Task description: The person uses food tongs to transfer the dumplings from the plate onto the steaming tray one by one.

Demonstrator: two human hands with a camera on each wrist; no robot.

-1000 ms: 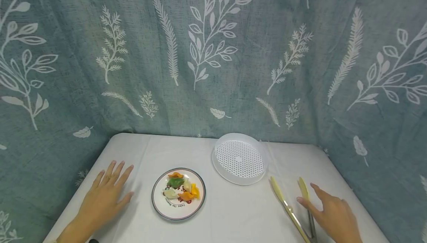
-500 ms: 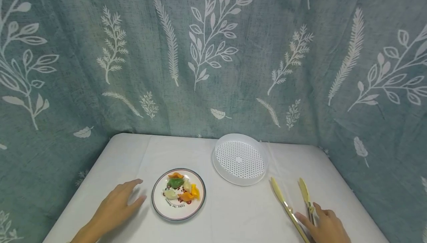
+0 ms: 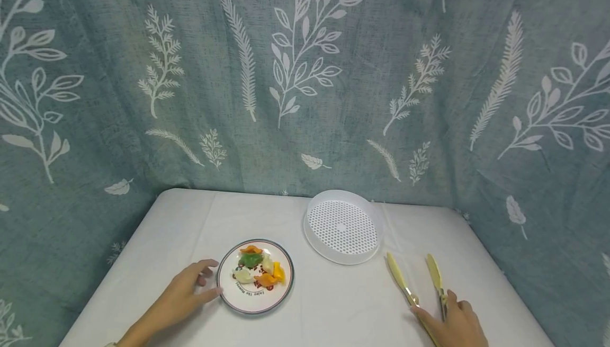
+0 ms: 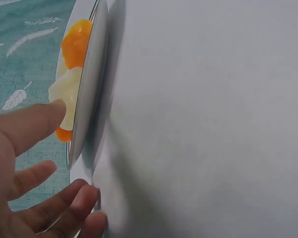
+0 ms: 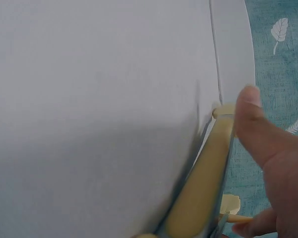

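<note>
A round white plate [image 3: 252, 304] with a dark rim holds several small dumpling-shaped pieces [image 3: 251, 260] in green, orange, yellow and pale white. At its left rim is my left hand [image 3: 178, 296], fingers loosely bent and thumb tip right at the edge. The left wrist view has the thumb [image 4: 39, 124] overlapping a pale piece, with the other fingers below the plate's side. At the right, my right hand [image 3: 455, 326] holds a pair of tongs [image 3: 399, 278] with yellowish tips and metal arms, thumb on one arm and fingers at the other. The tongs' near end is hidden.
A white round perforated tray [image 3: 343, 257] stands at the back of the table, right of the plate. White cloth [image 3: 333, 304] covers the table. A blue-green leaf-patterned curtain [image 3: 305, 140] surrounds the back and sides.
My left hand has moved right, from flat and spread on the table to the plate's rim. The right hand has come down and left onto the tongs. Plate and tray stay put.
</note>
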